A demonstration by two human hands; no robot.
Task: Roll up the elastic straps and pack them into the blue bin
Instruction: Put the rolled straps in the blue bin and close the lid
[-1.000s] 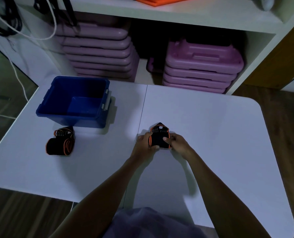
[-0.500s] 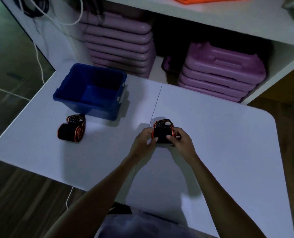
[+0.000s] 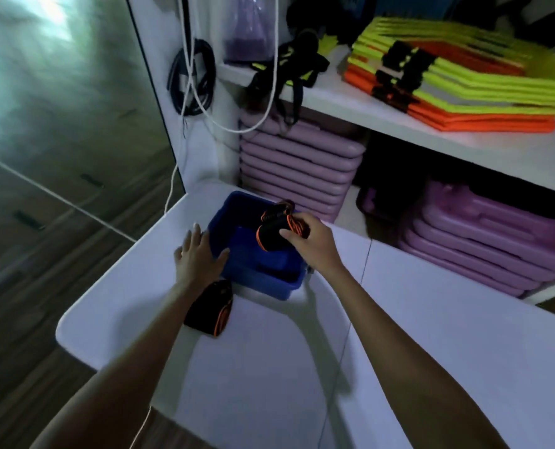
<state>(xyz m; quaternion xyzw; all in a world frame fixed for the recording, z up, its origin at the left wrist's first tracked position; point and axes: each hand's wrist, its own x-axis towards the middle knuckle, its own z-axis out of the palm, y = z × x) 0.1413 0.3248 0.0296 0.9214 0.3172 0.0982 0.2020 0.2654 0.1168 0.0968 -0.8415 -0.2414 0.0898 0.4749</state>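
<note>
White table (image 3: 431, 351) | wood floor (image 3: 43, 222) | right hand (image 3: 313, 246) grips rolled strap (image 3: 271, 233) over blue bin (image 3: 263, 277) | left hand (image 3: 198, 257) spread wide

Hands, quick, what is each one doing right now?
Left hand: open, fingers spread, resting on the blue bin's near-left rim, holding nothing.
Right hand: closed on a rolled strap, held over the bin.

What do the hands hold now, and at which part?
Right hand grips the rolled strap by its side, above the blue bin. Left hand rests on the bin's rim.
</note>
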